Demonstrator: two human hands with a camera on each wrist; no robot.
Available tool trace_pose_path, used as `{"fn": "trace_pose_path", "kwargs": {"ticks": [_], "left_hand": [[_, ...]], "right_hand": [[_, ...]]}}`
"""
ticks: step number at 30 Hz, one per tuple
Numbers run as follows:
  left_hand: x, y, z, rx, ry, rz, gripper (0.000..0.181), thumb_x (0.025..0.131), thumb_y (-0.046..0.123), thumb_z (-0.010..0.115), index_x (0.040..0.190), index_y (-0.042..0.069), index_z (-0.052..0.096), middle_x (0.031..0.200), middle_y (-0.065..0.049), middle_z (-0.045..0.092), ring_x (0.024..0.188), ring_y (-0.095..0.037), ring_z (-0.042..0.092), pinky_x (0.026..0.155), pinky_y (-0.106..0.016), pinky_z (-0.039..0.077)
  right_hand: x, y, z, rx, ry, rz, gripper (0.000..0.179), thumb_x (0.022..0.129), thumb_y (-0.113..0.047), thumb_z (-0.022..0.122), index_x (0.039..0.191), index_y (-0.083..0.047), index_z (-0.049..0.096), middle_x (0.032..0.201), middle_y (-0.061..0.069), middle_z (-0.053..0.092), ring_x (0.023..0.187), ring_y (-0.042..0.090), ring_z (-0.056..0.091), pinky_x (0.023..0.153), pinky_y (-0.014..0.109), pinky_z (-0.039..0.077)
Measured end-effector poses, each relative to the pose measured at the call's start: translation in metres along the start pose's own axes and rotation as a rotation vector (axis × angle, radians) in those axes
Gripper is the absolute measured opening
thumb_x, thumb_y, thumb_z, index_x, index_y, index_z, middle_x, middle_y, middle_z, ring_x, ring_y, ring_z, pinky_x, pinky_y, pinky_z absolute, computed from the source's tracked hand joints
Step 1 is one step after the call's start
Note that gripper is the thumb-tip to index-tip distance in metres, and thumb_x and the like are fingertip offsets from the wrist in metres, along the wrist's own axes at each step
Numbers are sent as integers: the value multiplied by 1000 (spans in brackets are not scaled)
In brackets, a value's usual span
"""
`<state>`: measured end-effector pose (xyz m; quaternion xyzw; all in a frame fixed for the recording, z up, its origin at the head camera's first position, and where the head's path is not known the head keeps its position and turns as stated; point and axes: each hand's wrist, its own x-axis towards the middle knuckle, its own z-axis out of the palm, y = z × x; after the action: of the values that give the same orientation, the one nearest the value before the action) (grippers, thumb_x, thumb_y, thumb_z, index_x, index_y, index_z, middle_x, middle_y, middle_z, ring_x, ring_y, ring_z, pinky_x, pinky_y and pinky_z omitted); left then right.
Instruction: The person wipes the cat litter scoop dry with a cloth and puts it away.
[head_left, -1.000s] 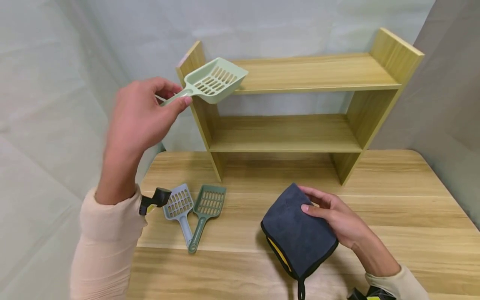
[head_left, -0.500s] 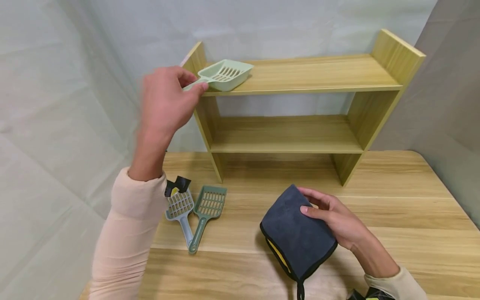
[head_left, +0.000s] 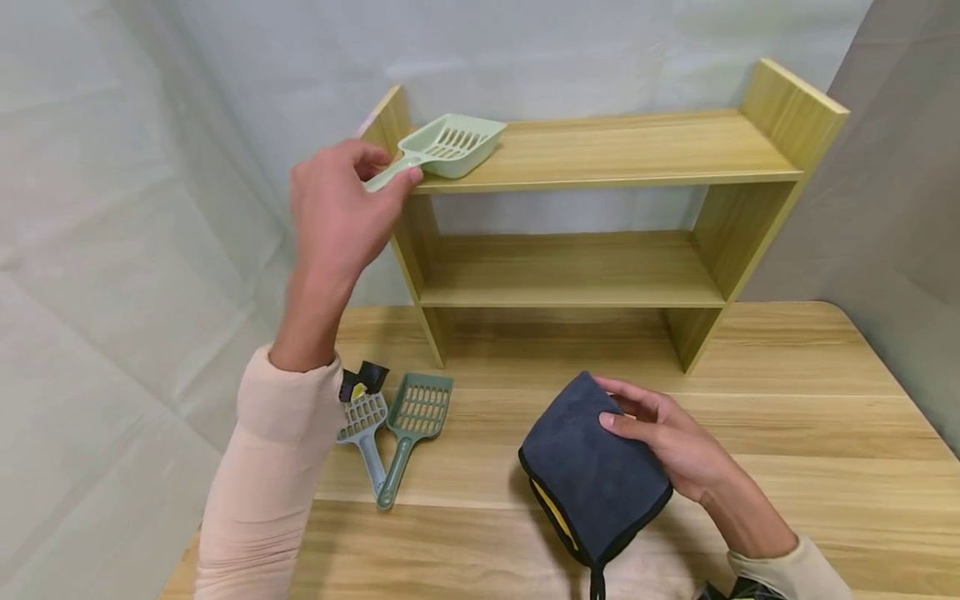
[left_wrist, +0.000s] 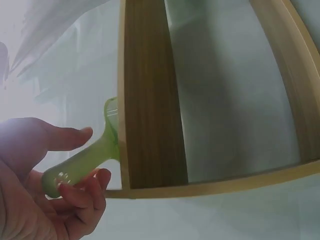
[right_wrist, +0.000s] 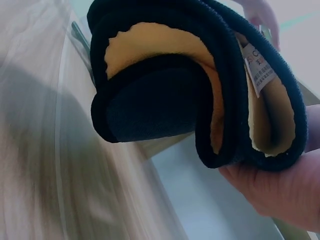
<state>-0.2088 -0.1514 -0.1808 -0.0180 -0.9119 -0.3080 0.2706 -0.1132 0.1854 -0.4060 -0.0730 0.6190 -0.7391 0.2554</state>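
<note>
My left hand [head_left: 337,208] pinches the handle of a pale green slotted litter scoop [head_left: 467,163] at the left end of the top shelf. The scoop's bowl lies over the shelf board, and its handle juts out past the front edge. In the left wrist view, the thumb and fingers are on either side of the scoop handle [left_wrist: 82,166], and the shelf side hides most of the bowl. My right hand [head_left: 678,446] grips a folded dark grey towel [head_left: 596,467] with black edging, held over the table. The right wrist view shows the towel's yellow inner face [right_wrist: 155,42] and a white label.
A wooden two-tier shelf [head_left: 570,293] stands at the back of the wooden table [head_left: 810,425]. Left of centre lie a dark green litter scoop [head_left: 397,471] and a blue-grey litter scoop [head_left: 371,458], their handle ends together. My left sleeve partly covers the blue-grey one.
My left hand has moved right, bringing the pale green litter scoop over the top shelf; in the last half second it barely shifts. My right hand and the towel stay nearly still.
</note>
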Motion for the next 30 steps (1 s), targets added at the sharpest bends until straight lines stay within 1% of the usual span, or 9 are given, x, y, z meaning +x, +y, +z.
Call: {"fn": "trace_pose_path", "kwargs": {"ticks": [2, 5, 9, 12, 15, 19, 24, 26, 30], "left_hand": [[-6, -3, -3, -25, 11, -10, 45, 98, 41, 76, 129, 8, 77, 124, -15, 78, 116, -27, 67, 97, -42, 49], [-18, -9, -10, -62, 37, -33, 48, 96, 44, 78, 131, 11, 75, 121, -13, 76, 99, -14, 67, 87, -30, 47], [-37, -19, -19, -77, 64, -56, 53, 96, 48, 78, 137, 15, 72, 121, -9, 75, 88, -9, 60, 79, -21, 43], [-54, -30, -22, -84, 75, -38, 54, 97, 44, 78, 141, 13, 69, 124, -9, 74, 98, -20, 63, 84, -23, 42], [-71, -42, -21, -97, 81, -10, 52, 98, 37, 79, 142, 11, 68, 124, -11, 74, 102, -24, 66, 83, -20, 43], [-94, -65, -15, -128, 78, 14, 49, 97, 29, 81, 139, 6, 69, 119, -15, 74, 99, -24, 67, 77, -11, 44], [-121, -95, 0, -157, 40, 28, 50, 96, 21, 83, 139, 0, 68, 118, -19, 74, 102, -31, 71, 78, -3, 44], [-130, -105, 6, -157, 16, 19, 51, 96, 19, 83, 140, -1, 67, 119, -19, 74, 104, -34, 72, 79, -2, 45], [-148, -124, 17, -134, -50, -32, 55, 98, 21, 81, 144, -1, 63, 127, -19, 74, 111, -36, 74, 82, 0, 45]], "right_hand": [[-1, 0, 0, -1, 5, 6, 67, 109, -16, 62, 169, -9, 32, 137, 0, 64, 114, 19, 73, 93, 35, 62], [-1, 0, -1, 5, 6, 6, 66, 110, -17, 62, 169, -9, 31, 136, 0, 66, 113, 20, 74, 92, 36, 63], [0, 0, -1, 11, 12, -5, 65, 110, -16, 62, 167, -9, 34, 134, 0, 69, 111, 20, 75, 91, 36, 63], [0, 0, -2, 12, 18, -8, 63, 109, -15, 63, 166, -10, 36, 134, 0, 69, 110, 20, 75, 90, 36, 64], [0, 0, -2, 16, 21, -10, 62, 108, -14, 64, 165, -11, 39, 134, 0, 68, 109, 20, 76, 90, 36, 64], [-1, 1, -3, 19, 25, -21, 60, 108, -13, 64, 164, -13, 41, 134, 0, 68, 109, 19, 76, 89, 36, 64], [-1, 2, -4, 6, 45, -31, 58, 108, -13, 64, 163, -14, 44, 132, -2, 68, 109, 18, 75, 89, 34, 63], [-1, 1, -4, 1, 51, -32, 57, 108, -13, 64, 162, -15, 45, 132, -2, 68, 108, 17, 75, 89, 33, 63], [0, 1, -3, 2, 52, -31, 56, 108, -13, 64, 162, -16, 46, 131, -2, 68, 108, 17, 75, 89, 34, 63]]}}
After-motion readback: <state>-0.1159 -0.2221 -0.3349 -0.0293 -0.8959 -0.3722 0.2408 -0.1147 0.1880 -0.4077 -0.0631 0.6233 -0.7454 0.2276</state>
